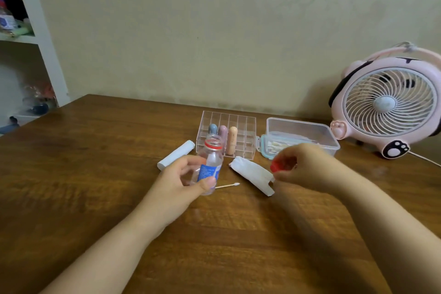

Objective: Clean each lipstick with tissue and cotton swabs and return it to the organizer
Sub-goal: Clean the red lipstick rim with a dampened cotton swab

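My left hand (pixel 181 180) grips a small clear bottle (pixel 211 164) with a blue label and a red neck ring; its mouth is uncapped. My right hand (pixel 301 164) pinches the red cap (pixel 276 166) just right of a folded tissue (pixel 253 174). A cotton swab (pixel 228 185) lies on the table between my hands. Behind the bottle stands the clear organizer (pixel 241 124), holding three lipsticks: blue-grey (pixel 212 128), mauve (pixel 223 132) and peach (pixel 232 139). A rolled white tissue (pixel 176 157) lies left of the organizer.
A clear plastic box (pixel 307 131) with its lid and cotton swabs sits right of the organizer. A pink desk fan (pixel 391 102) stands at the far right, its cord trailing on the wooden table (pixel 95 174). White shelves (pixel 31 38) rise at the left.
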The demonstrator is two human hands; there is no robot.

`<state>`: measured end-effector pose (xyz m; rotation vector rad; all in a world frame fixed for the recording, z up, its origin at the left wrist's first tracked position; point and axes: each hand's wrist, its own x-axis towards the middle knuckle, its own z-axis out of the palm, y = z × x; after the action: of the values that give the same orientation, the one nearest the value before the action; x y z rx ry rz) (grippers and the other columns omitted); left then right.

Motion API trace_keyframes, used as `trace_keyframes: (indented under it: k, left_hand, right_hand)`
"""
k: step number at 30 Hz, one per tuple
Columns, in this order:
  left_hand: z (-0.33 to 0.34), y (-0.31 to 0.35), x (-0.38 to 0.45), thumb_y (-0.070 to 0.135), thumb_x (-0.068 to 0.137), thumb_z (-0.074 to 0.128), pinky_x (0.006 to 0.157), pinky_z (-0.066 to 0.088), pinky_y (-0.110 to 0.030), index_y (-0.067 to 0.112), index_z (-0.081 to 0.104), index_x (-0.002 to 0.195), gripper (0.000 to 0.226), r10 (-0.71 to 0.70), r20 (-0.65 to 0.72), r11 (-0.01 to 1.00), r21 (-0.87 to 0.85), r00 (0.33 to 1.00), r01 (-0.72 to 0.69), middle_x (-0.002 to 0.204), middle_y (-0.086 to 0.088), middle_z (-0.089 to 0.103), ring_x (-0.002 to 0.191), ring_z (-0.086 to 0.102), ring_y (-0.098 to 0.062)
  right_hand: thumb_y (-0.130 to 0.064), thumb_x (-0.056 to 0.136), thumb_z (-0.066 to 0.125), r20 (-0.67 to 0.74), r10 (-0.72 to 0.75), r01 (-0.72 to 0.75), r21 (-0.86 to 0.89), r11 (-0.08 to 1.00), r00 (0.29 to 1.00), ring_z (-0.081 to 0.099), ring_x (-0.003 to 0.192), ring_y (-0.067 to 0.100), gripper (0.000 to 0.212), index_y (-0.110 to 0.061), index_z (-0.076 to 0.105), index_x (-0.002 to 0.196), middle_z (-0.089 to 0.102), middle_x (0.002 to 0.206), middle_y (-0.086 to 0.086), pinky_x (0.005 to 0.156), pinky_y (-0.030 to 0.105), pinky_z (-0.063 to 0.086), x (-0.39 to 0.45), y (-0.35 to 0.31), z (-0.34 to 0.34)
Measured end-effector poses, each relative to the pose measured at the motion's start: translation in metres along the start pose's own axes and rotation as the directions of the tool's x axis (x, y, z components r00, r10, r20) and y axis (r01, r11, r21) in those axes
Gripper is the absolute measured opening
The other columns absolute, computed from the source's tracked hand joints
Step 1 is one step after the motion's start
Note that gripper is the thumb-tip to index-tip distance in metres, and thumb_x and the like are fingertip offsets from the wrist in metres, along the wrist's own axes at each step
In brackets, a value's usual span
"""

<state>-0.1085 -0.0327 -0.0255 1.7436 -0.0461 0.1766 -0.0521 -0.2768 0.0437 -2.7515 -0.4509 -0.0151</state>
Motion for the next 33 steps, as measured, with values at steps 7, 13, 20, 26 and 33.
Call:
trace_keyframes:
  k: [7, 13, 20, 26, 33]
  left_hand:
    - [-0.009, -0.003, 0.004, 0.018, 0.066, 0.083, 0.088, 0.048, -0.033, 0.026, 0.062, 0.095, 0.036, -0.021, -0.064, 1.000, 0.004, 0.998, 0.022, 0.101, 0.002, 0.068, 0.098, 0.063, -0.017]
    - [-0.014, -0.009, 0.005, 0.010, 0.069, 0.081, 0.063, 0.053, -0.018, 0.026, 0.062, 0.094, 0.035, -0.029, -0.084, 1.000, 0.002, 0.996, 0.030, 0.102, -0.003, 0.066, 0.098, 0.061, -0.018]
    - [-0.025, -0.007, 0.006, 0.014, 0.074, 0.077, 0.079, 0.048, -0.024, 0.032, 0.060, 0.094, 0.032, -0.073, -0.162, 0.997, 0.001, 0.984, 0.075, 0.103, 0.003, 0.065, 0.099, 0.060, -0.011]
    - [-0.033, -0.004, -0.004, 0.015, 0.073, 0.078, 0.076, 0.049, -0.023, 0.029, 0.062, 0.095, 0.030, -0.104, -0.156, 0.995, -0.008, 0.982, 0.104, 0.102, 0.003, 0.067, 0.094, 0.063, -0.008]
    - [-0.029, 0.002, 0.000, 0.025, 0.061, 0.083, 0.081, 0.052, -0.029, 0.027, 0.065, 0.095, 0.039, -0.062, -0.113, 0.998, 0.019, 0.992, 0.064, 0.100, 0.000, 0.068, 0.094, 0.063, -0.013]
  right_hand:
    - [-0.028, 0.078, 0.073, 0.131, 0.137, -0.144, 0.042, 0.989, 0.982, 0.057, 0.080, 0.003, 0.020, -0.034, 0.063, 0.094, 0.064, 0.093, -0.010, 0.063, 0.012, 0.043, -0.006, 0.026, 0.027]
    - [-0.030, 0.078, 0.072, -0.068, 0.167, -0.170, -0.043, 0.985, 0.984, 0.051, 0.077, 0.005, 0.039, -0.024, 0.060, 0.115, 0.054, 0.091, -0.010, 0.058, 0.012, 0.038, -0.005, 0.020, 0.020]
    - [-0.019, 0.088, 0.060, 0.058, -0.449, 0.452, -0.196, 0.870, 0.891, 0.056, 0.093, 0.010, 0.028, -0.026, 0.063, 0.115, 0.057, 0.109, -0.007, 0.081, 0.025, 0.050, 0.010, -0.053, 0.046]
    - [-0.010, 0.089, 0.054, 0.306, -0.502, 0.585, -0.498, 0.640, 0.809, 0.055, 0.107, 0.022, 0.027, -0.013, 0.060, 0.115, 0.057, 0.115, 0.006, 0.087, 0.031, 0.045, 0.030, -0.072, 0.063]
    - [-0.025, 0.088, 0.054, -0.196, -0.427, 0.406, -0.139, 0.903, 0.883, 0.060, 0.070, 0.015, 0.014, -0.015, 0.064, 0.085, 0.065, 0.078, 0.001, 0.067, 0.029, 0.050, 0.021, -0.062, 0.047]
